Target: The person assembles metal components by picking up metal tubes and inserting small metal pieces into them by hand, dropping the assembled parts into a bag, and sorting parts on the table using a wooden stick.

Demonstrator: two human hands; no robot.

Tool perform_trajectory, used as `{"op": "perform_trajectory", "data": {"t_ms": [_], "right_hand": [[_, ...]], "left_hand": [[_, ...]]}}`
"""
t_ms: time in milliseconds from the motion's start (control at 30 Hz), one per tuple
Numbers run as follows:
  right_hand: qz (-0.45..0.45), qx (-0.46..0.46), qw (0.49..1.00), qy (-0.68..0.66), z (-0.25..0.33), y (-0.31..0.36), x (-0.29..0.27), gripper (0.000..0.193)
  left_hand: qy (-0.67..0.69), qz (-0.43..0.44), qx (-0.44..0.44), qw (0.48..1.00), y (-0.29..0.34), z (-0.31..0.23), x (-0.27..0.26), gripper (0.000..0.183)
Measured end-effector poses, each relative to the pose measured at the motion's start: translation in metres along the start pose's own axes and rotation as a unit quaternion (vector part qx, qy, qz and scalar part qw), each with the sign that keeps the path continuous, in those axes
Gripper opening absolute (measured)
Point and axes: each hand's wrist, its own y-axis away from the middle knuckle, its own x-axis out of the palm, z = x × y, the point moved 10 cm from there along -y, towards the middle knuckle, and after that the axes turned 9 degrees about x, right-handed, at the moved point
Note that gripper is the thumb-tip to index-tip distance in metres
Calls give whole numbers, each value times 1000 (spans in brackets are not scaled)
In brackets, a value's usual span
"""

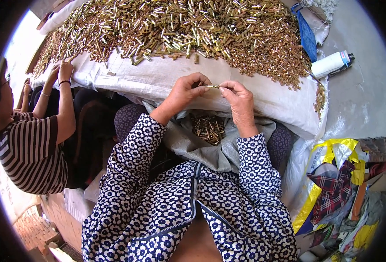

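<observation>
Currently, left hand (186, 92) and right hand (237, 98) are both pinched nearly closed, thumb and fingers on opposite ends of one small brass-coloured piece (212, 86), held up by the near edge of the white sheet (158, 73). Heap (193, 32) of similar pieces covers the sheet's far side, more sit in grey cloth (182, 143) below its near edge. Bottle (330, 65) lies at the right edge; co-worker's hands (65, 71) at the near left corner.

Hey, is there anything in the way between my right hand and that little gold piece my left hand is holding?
Nothing visible. Your right hand has its fingertips right at one end of the small gold piece; your left hand pinches the other end.
</observation>
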Motion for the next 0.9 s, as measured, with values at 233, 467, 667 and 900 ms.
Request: {"op": "perform_trajectory", "data": {"t_ms": [233,467,667,900], "right_hand": [[2,9,999,-48,-4,3,0,8],[-35,-54,995,80,5,5,0,7],[-84,-158,893,412,21,2,0,12],[-204,-174,830,488,34,-20,-37,25]], "left_hand": [[125,-42,-39,990,4,12,4,10],[76,-72,-6,994,-2,14,6,9],[-358,57,144,921,-10,-29,47,10],[-414,107,153,891,-14,-28,61,14]]}}
